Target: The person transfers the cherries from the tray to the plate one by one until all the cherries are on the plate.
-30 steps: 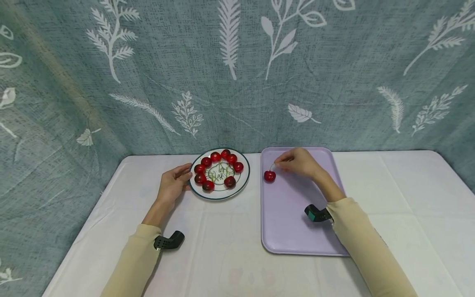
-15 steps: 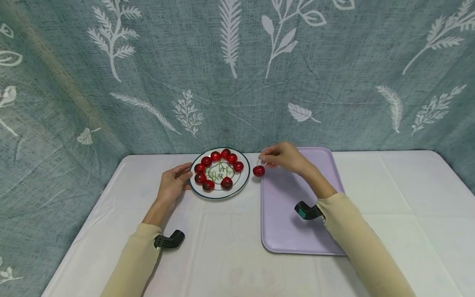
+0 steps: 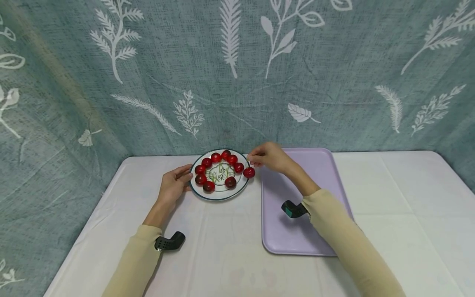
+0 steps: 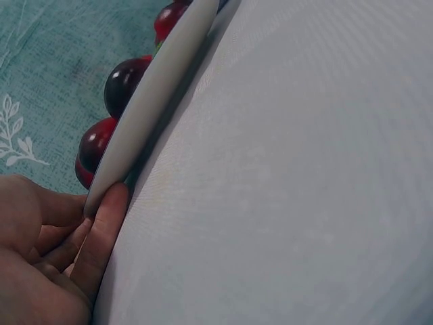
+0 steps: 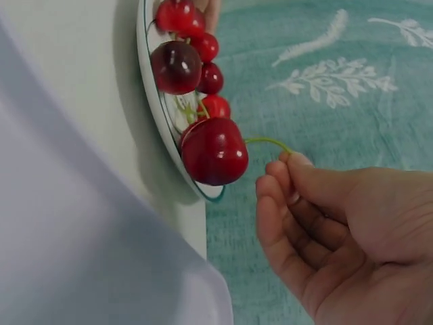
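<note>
A white plate (image 3: 219,195) with a dark green rim bears several red cherries set in a ring, their green stems turned toward the middle. My left hand (image 3: 172,185) pinches the plate's left edge, thumb on top and fingers beneath, as the left wrist view shows. By its thin green stem (image 5: 269,140), my right hand (image 3: 270,156) holds one more cherry (image 3: 249,172) between thumb and forefinger. That cherry hangs at the plate's right rim; whether it touches the rim I cannot tell.
A lilac tray (image 3: 297,243) lies right of the plate, under my right forearm. Behind the white-covered table (image 3: 215,247) hangs a teal curtain (image 3: 237,111) with white leaf prints. Black wrist cameras sit on both sleeves.
My right hand has carried the hanging cherry leftward, from above the tray to the plate's right rim. The left hand keeps its hold on the plate.
</note>
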`<state>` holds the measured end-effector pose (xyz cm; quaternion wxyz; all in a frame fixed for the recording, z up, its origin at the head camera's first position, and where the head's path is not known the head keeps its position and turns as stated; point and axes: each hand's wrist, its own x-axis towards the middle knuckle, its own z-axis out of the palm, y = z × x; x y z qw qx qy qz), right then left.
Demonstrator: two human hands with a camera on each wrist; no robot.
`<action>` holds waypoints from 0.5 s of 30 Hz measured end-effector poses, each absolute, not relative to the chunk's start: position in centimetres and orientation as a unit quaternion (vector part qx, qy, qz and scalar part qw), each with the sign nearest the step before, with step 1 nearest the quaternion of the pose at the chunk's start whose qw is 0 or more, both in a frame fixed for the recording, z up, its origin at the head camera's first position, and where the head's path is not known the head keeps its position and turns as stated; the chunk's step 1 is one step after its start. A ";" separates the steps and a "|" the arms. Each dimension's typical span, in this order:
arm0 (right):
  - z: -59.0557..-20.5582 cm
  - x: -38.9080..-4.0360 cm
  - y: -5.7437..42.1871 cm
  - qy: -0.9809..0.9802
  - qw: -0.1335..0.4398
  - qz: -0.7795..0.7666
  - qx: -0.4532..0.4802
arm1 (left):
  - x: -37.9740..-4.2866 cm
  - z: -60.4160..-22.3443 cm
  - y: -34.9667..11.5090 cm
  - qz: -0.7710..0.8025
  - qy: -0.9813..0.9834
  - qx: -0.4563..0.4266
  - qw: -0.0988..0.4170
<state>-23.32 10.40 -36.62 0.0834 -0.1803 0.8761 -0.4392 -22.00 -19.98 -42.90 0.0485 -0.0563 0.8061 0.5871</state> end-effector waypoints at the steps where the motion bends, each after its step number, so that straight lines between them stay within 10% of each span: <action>1: -36.6 -23.4 10.2 0.876 0.087 -0.439 -0.181 | -22.0 -42.9 -20.0 0.587 0.806 -0.056 0.049; 15: -36.9 -23.8 6.3 0.905 0.091 -0.387 -0.151 | -22.1 -42.9 -20.0 0.587 0.806 -0.060 0.051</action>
